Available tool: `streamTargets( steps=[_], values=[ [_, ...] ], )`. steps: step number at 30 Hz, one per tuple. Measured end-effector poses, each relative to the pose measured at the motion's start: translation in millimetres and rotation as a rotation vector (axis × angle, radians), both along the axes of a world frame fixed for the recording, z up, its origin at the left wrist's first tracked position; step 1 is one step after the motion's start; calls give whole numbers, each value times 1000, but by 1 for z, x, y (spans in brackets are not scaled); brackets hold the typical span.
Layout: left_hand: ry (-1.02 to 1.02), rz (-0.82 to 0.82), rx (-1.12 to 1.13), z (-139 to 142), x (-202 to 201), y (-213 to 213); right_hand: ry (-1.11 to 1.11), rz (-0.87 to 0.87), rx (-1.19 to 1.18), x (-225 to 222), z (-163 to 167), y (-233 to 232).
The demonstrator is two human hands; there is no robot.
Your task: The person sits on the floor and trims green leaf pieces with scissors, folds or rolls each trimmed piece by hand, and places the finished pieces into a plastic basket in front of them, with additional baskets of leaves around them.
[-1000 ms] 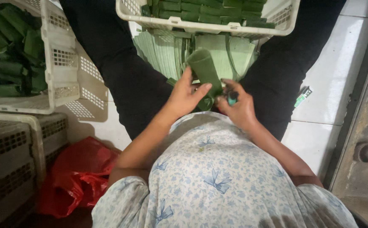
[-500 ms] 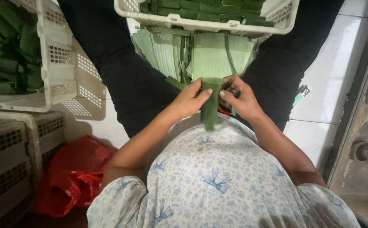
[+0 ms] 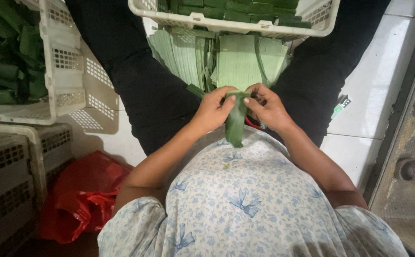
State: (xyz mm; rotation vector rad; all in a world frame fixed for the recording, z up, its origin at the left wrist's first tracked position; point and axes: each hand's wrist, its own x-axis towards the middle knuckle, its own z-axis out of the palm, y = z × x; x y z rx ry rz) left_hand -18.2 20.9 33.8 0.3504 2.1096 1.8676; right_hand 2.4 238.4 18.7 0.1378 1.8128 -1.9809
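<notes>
Both hands hold a green banana-leaf roll (image 3: 236, 120) upright over my lap, its lower tip pointing down at my floral shirt. My left hand (image 3: 213, 110) grips its left side near the top, fingers folding the leaf edge. From the right, my right hand (image 3: 266, 108) pinches the same top edge. Just beyond the hands lies a stack of pale green cut leaf sheets (image 3: 226, 59) between my black-trousered legs.
A white plastic crate (image 3: 202, 20) of wrapped green parcels sits ahead. Another white crate (image 3: 57, 71) with green rolls stands at the left, more crates (image 3: 12, 176) below it. A red plastic bag (image 3: 81, 195) lies on the floor at the left. White tiles (image 3: 383, 85) lie at the right.
The leaf roll has come down from a raised tilt to hang vertically between both hands, nearer my body. Both hands now work its top edge.
</notes>
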Motion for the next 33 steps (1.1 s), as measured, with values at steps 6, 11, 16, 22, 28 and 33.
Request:
streamTargets(
  steps=[6, 11, 16, 22, 28, 33],
  values=[
    [328, 54, 15, -4, 29, -10, 101, -70, 215, 14, -18, -9],
    [415, 61, -33, -7, 39, -15, 114, -65, 205, 36, -17, -22],
    [476, 78, -33, -15, 40, -13, 572, 45, 425, 37, -4, -24],
    [-209, 60, 271, -56, 34, -17, 498, 5, 361, 34, -5, -17],
    [-700, -21, 467, -93, 31, -25, 476, 81, 357, 36, -4, -5],
    [-418, 24, 308, -74, 27, -9, 484, 62, 387, 36, 0, -8]
  ],
)
